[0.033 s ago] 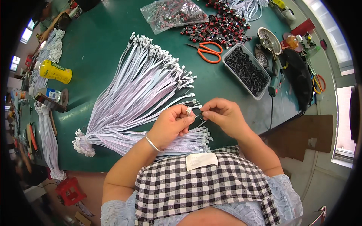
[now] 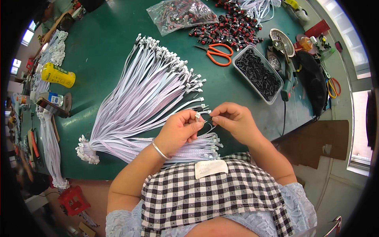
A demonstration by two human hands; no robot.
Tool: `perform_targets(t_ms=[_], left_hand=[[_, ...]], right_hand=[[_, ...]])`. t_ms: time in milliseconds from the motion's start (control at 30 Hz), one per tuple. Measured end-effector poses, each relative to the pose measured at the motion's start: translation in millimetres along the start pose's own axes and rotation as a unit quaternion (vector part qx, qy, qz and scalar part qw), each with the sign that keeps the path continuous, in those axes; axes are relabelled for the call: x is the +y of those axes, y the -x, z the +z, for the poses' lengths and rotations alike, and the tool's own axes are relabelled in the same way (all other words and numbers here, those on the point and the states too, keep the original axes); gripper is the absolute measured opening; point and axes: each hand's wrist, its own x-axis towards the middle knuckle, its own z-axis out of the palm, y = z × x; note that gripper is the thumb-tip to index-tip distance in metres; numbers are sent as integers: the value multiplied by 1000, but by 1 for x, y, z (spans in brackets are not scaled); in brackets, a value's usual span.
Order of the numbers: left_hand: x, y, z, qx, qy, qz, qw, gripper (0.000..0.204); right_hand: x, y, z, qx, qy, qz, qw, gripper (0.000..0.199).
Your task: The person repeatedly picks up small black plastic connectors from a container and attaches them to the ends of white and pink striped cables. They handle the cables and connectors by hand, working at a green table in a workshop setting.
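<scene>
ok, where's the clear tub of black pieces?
Head view, right of centre: the clear tub sits on the green table, just right of the orange-handled scissors and farther out than the right hand.

"Hands?"
"Two: left hand [image 2: 177, 130] and right hand [image 2: 239, 122], one silver bangle [image 2: 159, 149]."
"Orange-handled scissors [image 2: 221, 54] beside the plastic tub [image 2: 269, 102]?"
"One pair, one tub."
"Clear plastic bags [image 2: 160, 15], yellow bottles [image 2: 58, 75] at left?"
"One each."
"Ribbon cables [image 2: 146, 87]?"
"Dozens, overlapping."

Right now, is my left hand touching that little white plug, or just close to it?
Touching. The head view shows the left hand with the little white plug caught between its thumb and index finger.
</scene>
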Motion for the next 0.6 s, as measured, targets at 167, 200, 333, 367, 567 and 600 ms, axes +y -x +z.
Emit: perform_targets(t_ms=[167,200,333,367,567,600], left_hand=[[-2,0,-1,-8,-10,6,1000,8],[-2,0,-1,-7,-12,3,1000,8],[-1,0,0,-8,-20,-2,1000,8],[-1,0,0,-9,-21,-1,1000,8],[-2,-1,-2,-16,-11,-1,1000,9],[-2,0,-2,-16,-9,-1,1000,9]], right_hand=[[-1,0,1,-6,-5,-19,1000,9],[0,0,2,-6,7,-25,1000,9],[-3,1,3,-7,56,-43,997,9],[-4,2,3,-6,70,-52,996,9],[-7,2,4,1,165,-132,977,11],[-8,2,4,3,169,-142,975,11]])
